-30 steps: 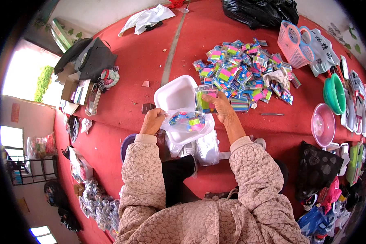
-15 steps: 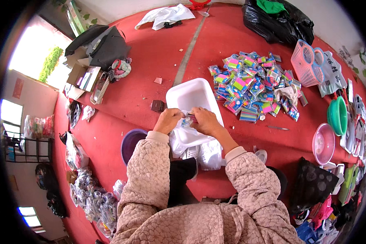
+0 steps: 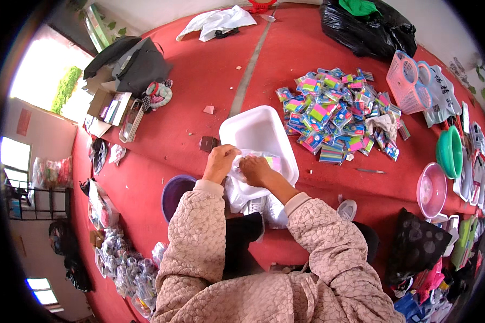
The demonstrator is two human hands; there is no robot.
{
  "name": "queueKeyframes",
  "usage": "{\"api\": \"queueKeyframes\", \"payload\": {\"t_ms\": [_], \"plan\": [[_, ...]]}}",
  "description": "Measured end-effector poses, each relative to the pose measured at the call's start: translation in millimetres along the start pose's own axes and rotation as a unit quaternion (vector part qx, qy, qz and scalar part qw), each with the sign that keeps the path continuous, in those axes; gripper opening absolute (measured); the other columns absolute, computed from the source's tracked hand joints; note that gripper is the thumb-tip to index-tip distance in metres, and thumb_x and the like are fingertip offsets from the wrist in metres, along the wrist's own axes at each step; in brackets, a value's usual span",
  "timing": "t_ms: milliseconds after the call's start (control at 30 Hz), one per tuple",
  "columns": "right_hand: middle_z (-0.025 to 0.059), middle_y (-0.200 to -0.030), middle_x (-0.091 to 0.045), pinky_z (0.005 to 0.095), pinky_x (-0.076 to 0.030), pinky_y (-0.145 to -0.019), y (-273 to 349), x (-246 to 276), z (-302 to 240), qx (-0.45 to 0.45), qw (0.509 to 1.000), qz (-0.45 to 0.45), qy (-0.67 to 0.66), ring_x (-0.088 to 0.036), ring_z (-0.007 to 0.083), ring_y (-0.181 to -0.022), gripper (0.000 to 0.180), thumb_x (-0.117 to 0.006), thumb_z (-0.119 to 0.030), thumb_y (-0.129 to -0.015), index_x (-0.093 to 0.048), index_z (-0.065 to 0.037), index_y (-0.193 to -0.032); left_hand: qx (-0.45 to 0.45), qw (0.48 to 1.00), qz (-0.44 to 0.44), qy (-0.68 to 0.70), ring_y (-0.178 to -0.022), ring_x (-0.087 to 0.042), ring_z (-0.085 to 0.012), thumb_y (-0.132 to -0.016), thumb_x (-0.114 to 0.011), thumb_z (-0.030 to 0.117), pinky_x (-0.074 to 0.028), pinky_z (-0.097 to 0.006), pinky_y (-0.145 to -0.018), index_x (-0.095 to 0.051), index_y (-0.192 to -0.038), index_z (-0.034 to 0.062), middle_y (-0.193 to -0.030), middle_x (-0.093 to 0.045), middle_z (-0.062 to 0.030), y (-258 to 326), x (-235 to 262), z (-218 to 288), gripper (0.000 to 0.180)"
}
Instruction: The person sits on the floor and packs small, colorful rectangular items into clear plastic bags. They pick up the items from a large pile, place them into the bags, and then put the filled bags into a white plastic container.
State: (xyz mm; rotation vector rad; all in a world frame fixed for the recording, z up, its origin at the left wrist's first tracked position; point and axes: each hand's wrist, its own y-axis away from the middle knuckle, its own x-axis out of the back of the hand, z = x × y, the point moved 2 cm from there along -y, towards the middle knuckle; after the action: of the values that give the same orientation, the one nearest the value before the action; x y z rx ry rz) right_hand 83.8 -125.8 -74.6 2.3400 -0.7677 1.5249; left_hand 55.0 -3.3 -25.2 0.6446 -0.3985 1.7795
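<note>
Both hands are over the near part of a white plastic basin (image 3: 248,124). My left hand (image 3: 220,162) is closed in a pinch on a clear plastic bag (image 3: 236,182), which hangs crumpled over the basin's near left rim. Close beside it, my right hand (image 3: 256,171) has its fingers curled on the same bag; the fingertips are partly hidden. A small packet with pink and yellow-green colours (image 3: 275,162) shows just past my right hand, and I cannot tell whether that hand holds it or it lies in the basin.
To the right spreads a heap of colourful packets (image 3: 328,110) on the red floor. A purple basin (image 3: 173,200) and a small dark box (image 3: 208,144) stand left of the white basin. Pink baskets (image 3: 404,81), a green basin (image 3: 449,153) and a pink basin (image 3: 431,188) are further right.
My right hand has shifted slightly left and down, closer to my left hand. The plastic bag is more spread out between them, and the colourful packet now shows right of my right hand.
</note>
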Motion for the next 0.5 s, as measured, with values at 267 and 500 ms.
{"api": "queueKeyframes", "payload": {"t_ms": [267,500], "plan": [[0.0167,-0.084,-0.06,0.0413,-0.047,-0.064,0,26,5,-0.043,0.998,-0.039,-0.006,-0.06,0.0316,-0.077,0.019,-0.055,-0.007,-0.069,-0.053,-0.002,-0.087,0.123,0.976,0.029,0.179,-0.057,-0.04,-0.0046,-0.081,-0.05,0.01,-0.032,-0.02,-0.051,-0.064,-0.084,-0.0009,-0.066,-0.053,0.0015,3,3,12,0.018],[0.0136,-0.084,-0.063,0.0399,-0.048,-0.066,-12,2,-3,0.03,0.991,-0.131,-0.008,-0.062,0.0286,-0.079,0.012,-0.056,-0.008,-0.067,-0.063,-0.005,-0.076,0.076,0.988,0.001,0.134,-0.058,-0.043,-0.0071,-0.08,-0.051,0.011,-0.035,-0.023,-0.052,-0.064,-0.084,-0.0013,-0.064,-0.053,-0.001,3,6,-9,0.018]]}}
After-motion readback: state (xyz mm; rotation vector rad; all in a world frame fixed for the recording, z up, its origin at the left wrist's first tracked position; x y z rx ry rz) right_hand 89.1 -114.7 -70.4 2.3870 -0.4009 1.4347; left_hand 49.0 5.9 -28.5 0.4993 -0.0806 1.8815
